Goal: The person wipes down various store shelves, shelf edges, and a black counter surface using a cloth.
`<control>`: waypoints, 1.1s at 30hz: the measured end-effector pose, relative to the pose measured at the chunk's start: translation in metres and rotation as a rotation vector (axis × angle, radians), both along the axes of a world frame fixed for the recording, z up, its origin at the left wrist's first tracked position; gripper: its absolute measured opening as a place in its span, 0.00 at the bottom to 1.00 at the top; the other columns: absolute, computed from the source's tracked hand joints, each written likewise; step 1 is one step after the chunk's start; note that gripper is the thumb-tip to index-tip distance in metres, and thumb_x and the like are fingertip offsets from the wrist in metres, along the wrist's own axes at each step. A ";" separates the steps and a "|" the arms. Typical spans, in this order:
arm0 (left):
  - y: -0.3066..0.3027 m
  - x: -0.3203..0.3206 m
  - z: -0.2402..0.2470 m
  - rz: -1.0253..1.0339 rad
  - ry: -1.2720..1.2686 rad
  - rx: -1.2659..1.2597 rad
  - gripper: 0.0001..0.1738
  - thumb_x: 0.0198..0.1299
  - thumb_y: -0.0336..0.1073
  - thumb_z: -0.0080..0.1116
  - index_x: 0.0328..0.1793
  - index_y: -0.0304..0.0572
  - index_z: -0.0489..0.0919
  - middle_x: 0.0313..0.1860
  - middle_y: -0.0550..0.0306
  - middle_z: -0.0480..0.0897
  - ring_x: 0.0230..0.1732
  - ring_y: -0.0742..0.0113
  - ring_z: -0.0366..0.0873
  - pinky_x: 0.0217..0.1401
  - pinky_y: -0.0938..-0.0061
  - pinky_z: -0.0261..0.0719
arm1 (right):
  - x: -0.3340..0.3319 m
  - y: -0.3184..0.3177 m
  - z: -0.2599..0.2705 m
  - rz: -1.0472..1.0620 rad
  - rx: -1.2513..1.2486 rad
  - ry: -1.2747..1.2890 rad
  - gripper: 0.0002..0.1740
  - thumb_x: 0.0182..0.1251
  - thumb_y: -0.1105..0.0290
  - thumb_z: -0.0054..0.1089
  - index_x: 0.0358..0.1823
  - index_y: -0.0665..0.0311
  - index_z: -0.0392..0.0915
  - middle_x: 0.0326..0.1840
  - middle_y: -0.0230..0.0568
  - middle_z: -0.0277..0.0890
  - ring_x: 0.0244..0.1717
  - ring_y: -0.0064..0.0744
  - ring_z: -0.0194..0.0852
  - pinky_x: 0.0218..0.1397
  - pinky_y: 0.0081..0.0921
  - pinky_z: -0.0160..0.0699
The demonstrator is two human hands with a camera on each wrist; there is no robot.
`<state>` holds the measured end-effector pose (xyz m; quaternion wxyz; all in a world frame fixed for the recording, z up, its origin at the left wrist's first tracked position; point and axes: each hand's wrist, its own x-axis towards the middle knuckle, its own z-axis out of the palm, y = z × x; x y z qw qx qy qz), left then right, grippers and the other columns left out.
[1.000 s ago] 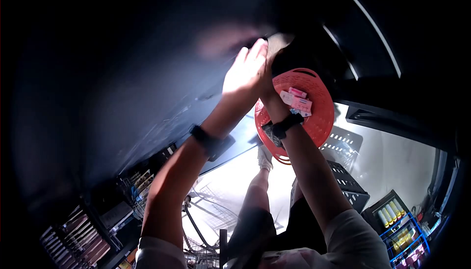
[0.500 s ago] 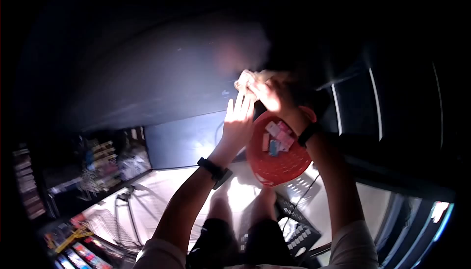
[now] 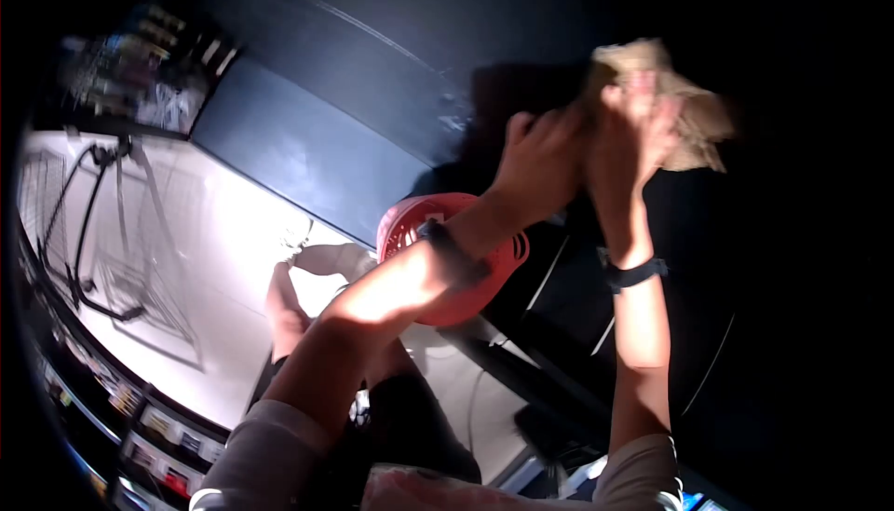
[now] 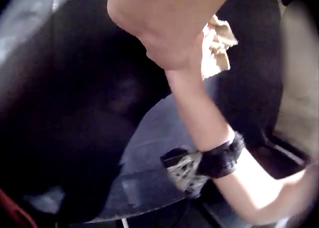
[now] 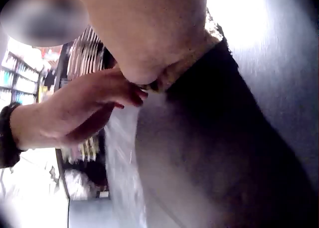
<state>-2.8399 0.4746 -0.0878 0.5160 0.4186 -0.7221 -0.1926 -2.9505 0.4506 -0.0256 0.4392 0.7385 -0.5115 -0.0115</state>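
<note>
In the head view my right hand [image 3: 633,134] lies with spread fingers on a crumpled tan cloth or paper [image 3: 703,124], against a dark surface [image 3: 372,64]. Close beside it, at its wrist side, is my left hand [image 3: 545,162], fingers loosely bent; whether it touches the right hand is unclear there. The left wrist view shows the left hand [image 4: 167,23] overlapping the right arm, with part of the tan piece [image 4: 218,48] beyond. In the right wrist view the left fingertips [image 5: 132,96] reach the edge of the right hand [image 5: 149,28], whose fingers are out of sight.
Below my left forearm stands a red basket [image 3: 466,301], its contents mostly hidden. A wire-mesh rack or cart [image 3: 98,222] stands on the pale floor [image 3: 209,278] at the left. Stocked shelves [image 3: 154,427] line the lower left.
The head view has turned. Both hands and the tan piece have moved right in it, and the basket now appears lower left of them. More of the tan piece shows past my right fingers.
</note>
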 end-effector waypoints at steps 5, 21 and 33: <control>0.040 -0.012 -0.143 -0.160 -0.277 0.798 0.33 0.41 0.37 0.59 0.58 0.41 0.68 0.64 0.50 0.58 0.61 0.51 0.58 0.58 0.57 0.60 | -0.025 -0.001 -0.174 0.392 0.661 0.045 0.23 0.58 0.68 0.44 0.58 0.57 0.66 0.57 0.33 0.66 0.53 0.35 0.68 0.57 0.40 0.63; -0.046 0.038 -0.078 0.402 0.338 0.627 0.28 0.45 0.36 0.57 0.56 0.39 0.69 0.60 0.40 0.61 0.55 0.43 0.65 0.55 0.54 0.65 | 0.099 -0.104 -0.080 0.555 0.593 0.229 0.27 0.56 0.67 0.47 0.61 0.53 0.65 0.67 0.27 0.57 0.68 0.28 0.52 0.69 0.30 0.51; -0.012 -0.001 -0.122 -0.045 0.460 1.186 0.45 0.37 0.37 0.60 0.65 0.28 0.57 0.65 0.28 0.52 0.66 0.34 0.51 0.69 0.59 0.54 | 0.069 -0.049 -0.125 0.287 0.922 1.183 0.33 0.64 0.55 0.36 0.71 0.55 0.48 0.75 0.26 0.38 0.75 0.26 0.30 0.76 0.34 0.19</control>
